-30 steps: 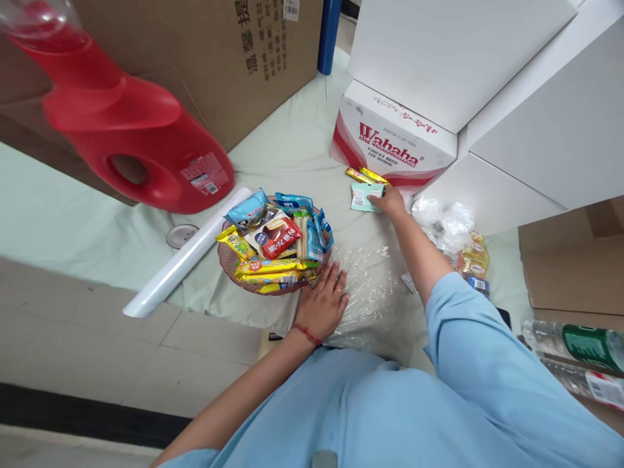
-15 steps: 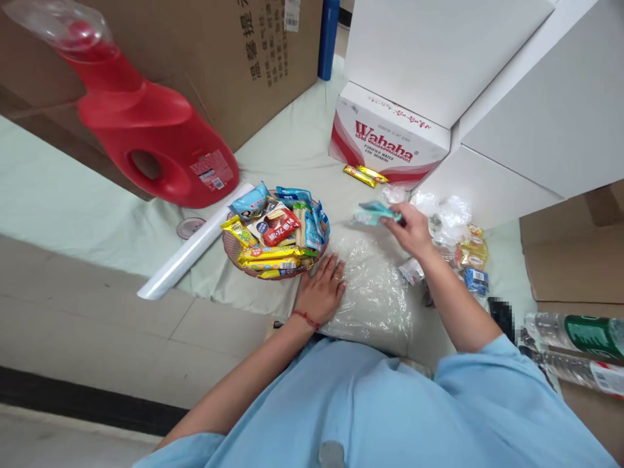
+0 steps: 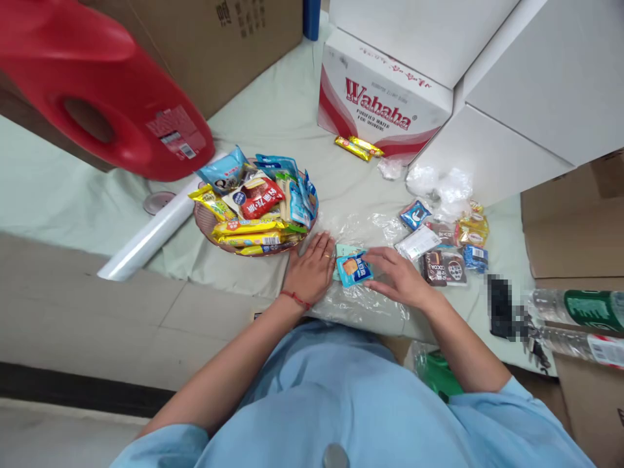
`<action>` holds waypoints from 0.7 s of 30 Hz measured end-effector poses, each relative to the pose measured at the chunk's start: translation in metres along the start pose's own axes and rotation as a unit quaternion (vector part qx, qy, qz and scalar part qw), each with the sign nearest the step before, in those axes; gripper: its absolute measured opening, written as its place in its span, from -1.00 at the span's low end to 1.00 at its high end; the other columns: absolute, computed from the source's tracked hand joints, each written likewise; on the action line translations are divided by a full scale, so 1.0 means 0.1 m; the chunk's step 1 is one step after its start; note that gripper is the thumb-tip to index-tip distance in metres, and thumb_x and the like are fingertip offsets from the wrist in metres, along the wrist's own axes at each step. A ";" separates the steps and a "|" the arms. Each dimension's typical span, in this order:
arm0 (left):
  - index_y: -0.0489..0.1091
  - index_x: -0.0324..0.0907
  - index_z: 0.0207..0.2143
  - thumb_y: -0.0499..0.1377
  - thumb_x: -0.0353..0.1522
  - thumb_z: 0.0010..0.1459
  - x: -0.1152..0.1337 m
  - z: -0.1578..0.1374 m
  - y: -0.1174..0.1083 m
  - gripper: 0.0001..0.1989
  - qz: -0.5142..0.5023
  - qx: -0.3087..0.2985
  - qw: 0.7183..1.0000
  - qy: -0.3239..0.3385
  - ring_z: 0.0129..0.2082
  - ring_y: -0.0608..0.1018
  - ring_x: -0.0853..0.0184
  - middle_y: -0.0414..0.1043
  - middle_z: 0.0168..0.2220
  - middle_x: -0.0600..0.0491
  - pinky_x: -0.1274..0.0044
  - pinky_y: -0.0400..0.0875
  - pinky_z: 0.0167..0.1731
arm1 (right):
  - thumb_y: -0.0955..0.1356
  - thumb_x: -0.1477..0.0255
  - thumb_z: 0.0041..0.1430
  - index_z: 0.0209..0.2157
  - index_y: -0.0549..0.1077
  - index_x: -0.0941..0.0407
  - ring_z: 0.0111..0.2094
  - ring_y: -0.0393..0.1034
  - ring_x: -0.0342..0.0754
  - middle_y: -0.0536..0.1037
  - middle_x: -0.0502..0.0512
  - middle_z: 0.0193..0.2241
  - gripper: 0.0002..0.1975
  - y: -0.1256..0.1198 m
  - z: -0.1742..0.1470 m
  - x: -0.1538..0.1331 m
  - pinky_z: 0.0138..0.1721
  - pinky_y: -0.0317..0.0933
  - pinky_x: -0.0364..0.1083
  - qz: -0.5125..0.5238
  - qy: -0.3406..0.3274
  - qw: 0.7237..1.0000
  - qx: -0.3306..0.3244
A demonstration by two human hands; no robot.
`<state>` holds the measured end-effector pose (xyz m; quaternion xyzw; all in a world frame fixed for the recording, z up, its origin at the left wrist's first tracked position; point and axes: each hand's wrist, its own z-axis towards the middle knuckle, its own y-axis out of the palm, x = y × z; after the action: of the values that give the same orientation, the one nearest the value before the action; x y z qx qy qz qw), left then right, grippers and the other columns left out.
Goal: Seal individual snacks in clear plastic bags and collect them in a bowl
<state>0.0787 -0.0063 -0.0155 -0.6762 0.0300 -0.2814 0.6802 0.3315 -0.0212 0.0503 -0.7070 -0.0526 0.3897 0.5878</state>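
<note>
My left hand (image 3: 312, 268) lies flat on a sheet of clear plastic film (image 3: 336, 309), fingers stretched out beside the basket. Just right of it, a blue snack packet (image 3: 355, 270) and a pale green one (image 3: 345, 251) overlap on the film. Over their right edge is my right hand (image 3: 402, 278), its thumb and fingers apart; the fingertips are at the blue packet, and I cannot tell if they touch it. A round woven basket (image 3: 205, 231) full of wrapped snacks stands to the left, with a red-and-white cake packet (image 3: 258, 196) on top.
Right of my hand lie several loose snacks, among them a brown cocoa packet (image 3: 433, 268), and crumpled clear plastic (image 3: 451, 188). A Wahaba-style white-and-red carton (image 3: 375, 97) stands behind. Left are a red jug (image 3: 160, 123) and a white roll (image 3: 151, 227). Water bottles (image 3: 585, 309) lie right.
My right hand has come down toward me from near the carton, and the blue and green packets it held now lie on the film. Its fingers have parted. My left hand stays flat.
</note>
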 end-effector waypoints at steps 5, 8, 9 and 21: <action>0.16 -0.19 0.40 -0.12 -0.28 0.43 0.02 -0.01 0.00 -0.45 -0.002 0.012 1.000 -0.021 0.48 0.05 0.08 0.03 0.46 -0.10 0.02 -0.13 0.40 | 0.46 0.22 0.24 0.31 0.28 -0.01 0.18 0.35 0.23 0.30 0.29 0.27 -0.34 0.14 0.34 -0.16 0.10 0.36 0.15 -0.063 0.026 0.995 -0.080; 0.14 -0.15 0.41 -0.13 -0.26 0.44 0.01 0.00 0.01 -0.45 -0.011 0.013 1.000 -0.020 0.48 0.06 0.08 0.02 0.47 -0.10 0.01 -0.14 0.40 | 0.45 0.15 0.24 0.30 0.29 -0.01 0.02 0.47 0.17 0.37 0.27 0.15 -0.34 0.21 0.42 -0.22 -0.06 0.42 0.07 -0.068 0.107 0.991 -0.048; 0.13 -0.14 0.41 -0.13 -0.26 0.44 0.01 0.00 0.02 -0.45 -0.016 0.012 1.000 -0.017 0.47 0.08 0.08 0.03 0.46 -0.11 0.01 -0.15 0.40 | 0.46 0.13 0.23 0.30 0.28 -0.02 0.00 0.48 0.17 0.38 0.26 0.13 -0.33 0.23 0.44 -0.24 -0.08 0.42 0.06 -0.068 0.126 0.989 -0.039; 0.15 -0.16 0.40 -0.14 -0.27 0.45 0.01 0.00 0.00 -0.46 -0.023 0.015 0.999 -0.016 0.46 0.12 0.11 0.03 0.46 -0.10 0.03 -0.13 0.40 | 0.48 0.34 0.19 0.34 0.22 -0.06 0.05 0.45 0.15 0.34 0.24 0.22 -0.28 0.15 0.37 -0.22 -0.10 0.38 0.00 -0.111 0.092 0.984 -0.102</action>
<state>0.0791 -0.0070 -0.0157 -0.6705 -0.0006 -0.2864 0.6844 0.2880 -0.0084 0.0480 -0.7857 -0.1160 0.2477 0.5548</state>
